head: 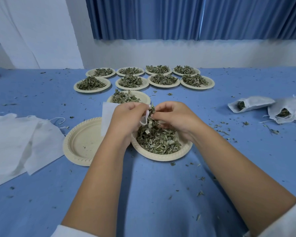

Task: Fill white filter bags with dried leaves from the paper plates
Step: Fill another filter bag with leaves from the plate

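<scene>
Over the near plate (162, 158) of dried leaves (158, 142), the left hand (126, 117) grips a white filter bag (108, 113) while the right hand (173, 115) pinches a tuft at its mouth. A slack opening could spill leaves onto the blue cloth (152, 194). More heaped plates (92, 91) stand beyond.

Layout on our worktop (152, 194)
We see the empty plate (80, 142) left of the leaf plate (162, 158), flat bags (12, 142) farther left, filled bags (256, 103) right, heaped plates (92, 90) behind.
</scene>
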Available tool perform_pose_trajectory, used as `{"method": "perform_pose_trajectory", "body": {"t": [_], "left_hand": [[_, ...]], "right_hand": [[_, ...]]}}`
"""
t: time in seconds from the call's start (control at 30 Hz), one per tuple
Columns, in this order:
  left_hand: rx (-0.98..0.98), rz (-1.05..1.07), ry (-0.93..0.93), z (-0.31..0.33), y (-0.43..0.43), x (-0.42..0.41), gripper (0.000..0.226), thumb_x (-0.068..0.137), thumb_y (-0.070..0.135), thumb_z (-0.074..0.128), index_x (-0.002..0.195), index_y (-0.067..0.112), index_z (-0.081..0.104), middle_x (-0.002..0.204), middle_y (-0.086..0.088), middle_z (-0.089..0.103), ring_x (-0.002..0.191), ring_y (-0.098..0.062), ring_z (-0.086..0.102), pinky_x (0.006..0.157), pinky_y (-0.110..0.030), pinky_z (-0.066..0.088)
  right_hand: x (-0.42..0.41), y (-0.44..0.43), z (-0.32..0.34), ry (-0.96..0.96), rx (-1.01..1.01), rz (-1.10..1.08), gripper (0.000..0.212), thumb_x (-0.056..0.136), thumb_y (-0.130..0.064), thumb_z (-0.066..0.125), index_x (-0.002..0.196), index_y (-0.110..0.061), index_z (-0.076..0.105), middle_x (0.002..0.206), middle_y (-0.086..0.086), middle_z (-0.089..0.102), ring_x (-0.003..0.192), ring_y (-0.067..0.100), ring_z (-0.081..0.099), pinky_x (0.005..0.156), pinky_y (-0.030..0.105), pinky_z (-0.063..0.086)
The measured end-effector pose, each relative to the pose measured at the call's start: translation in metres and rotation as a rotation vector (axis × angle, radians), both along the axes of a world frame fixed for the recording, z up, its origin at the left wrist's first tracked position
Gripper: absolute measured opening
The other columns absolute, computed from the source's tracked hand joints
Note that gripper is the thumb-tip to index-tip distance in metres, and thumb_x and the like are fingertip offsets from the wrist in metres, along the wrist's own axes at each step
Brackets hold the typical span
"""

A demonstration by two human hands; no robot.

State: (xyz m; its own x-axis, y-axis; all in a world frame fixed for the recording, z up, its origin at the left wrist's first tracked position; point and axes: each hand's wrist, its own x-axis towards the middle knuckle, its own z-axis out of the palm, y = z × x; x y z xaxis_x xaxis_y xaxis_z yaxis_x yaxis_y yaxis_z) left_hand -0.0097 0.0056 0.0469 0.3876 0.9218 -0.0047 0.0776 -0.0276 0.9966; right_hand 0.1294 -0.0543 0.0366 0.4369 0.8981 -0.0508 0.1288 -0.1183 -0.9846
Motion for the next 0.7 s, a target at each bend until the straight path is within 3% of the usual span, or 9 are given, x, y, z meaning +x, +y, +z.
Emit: {"method": "perform_pose_trajectory", "body": {"t": [0.17,0.23,0.43,0.53,0.6,0.7], "left_hand": [[-0.108,-0.081,-0.088,0.0021,0.001,-0.0022,0.013,0.086,0.015,0.066,0.074,0.013,0.063,0.048,0.006,0.046,0.038,-0.006,0.03,0.033,-0.013,0.021],[-0.101,-0.079,-0.076,0.003,-0.0005,-0.0021,0.011,0.087,0.015,0.066,0.076,0.013,0.065,0.047,0.008,0.048,0.037,-0.005,0.032,0.033,-0.013,0.022],[-0.047,-0.087,-0.049,0.0052,-0.0049,-0.0025,0.015,0.088,0.012,0.065,0.073,0.011,0.066,0.045,0.004,0.054,0.034,-0.004,0.044,0.035,-0.01,0.032],[0.033,-0.175,0.055,0.0036,-0.0063,-0.0029,0.014,0.089,0.012,0.063,0.076,0.01,0.068,0.047,0.003,0.056,0.036,-0.002,0.046,0.036,-0.009,0.032],[0.124,-0.183,0.141,0.0007,-0.0068,-0.0013,0.019,0.088,0.015,0.064,0.069,0.015,0.068,0.048,0.006,0.058,0.039,0.001,0.046,0.037,-0.008,0.032],[0.158,-0.1,0.148,-0.0023,-0.0059,0.0005,0.021,0.087,0.019,0.064,0.066,0.018,0.069,0.05,0.01,0.059,0.046,0.001,0.049,0.045,-0.011,0.039]], "right_hand": [[0.001,-0.0007,0.0007,0.301,-0.049,0.164,0.016,0.085,-0.004,0.072,0.099,-0.01,0.066,0.086,0.004,0.072,0.075,0.011,0.071,0.066,0.028,0.059],[-0.0003,-0.0004,-0.0001,0.345,-0.046,0.212,0.013,0.088,-0.001,0.067,0.1,-0.004,0.067,0.083,0.005,0.075,0.076,0.013,0.072,0.067,0.025,0.059],[-0.0004,0.0021,-0.0028,0.321,-0.022,0.083,0.008,0.088,0.0,0.067,0.095,-0.004,0.067,0.076,0.004,0.075,0.073,0.016,0.074,0.061,0.019,0.057],[-0.0025,0.0043,-0.0046,0.249,-0.047,-0.03,0.011,0.087,-0.002,0.069,0.094,-0.005,0.061,0.07,0.006,0.072,0.058,0.012,0.07,0.052,0.017,0.054],[-0.0045,0.0061,-0.007,0.145,-0.076,-0.115,0.013,0.088,-0.003,0.069,0.091,-0.007,0.057,0.076,0.007,0.067,0.047,0.007,0.065,0.047,0.017,0.053],[-0.0039,0.0058,-0.0069,0.116,-0.068,-0.152,0.016,0.088,-0.006,0.068,0.083,-0.01,0.053,0.081,0.007,0.064,0.047,0.008,0.065,0.049,0.016,0.055]]}}
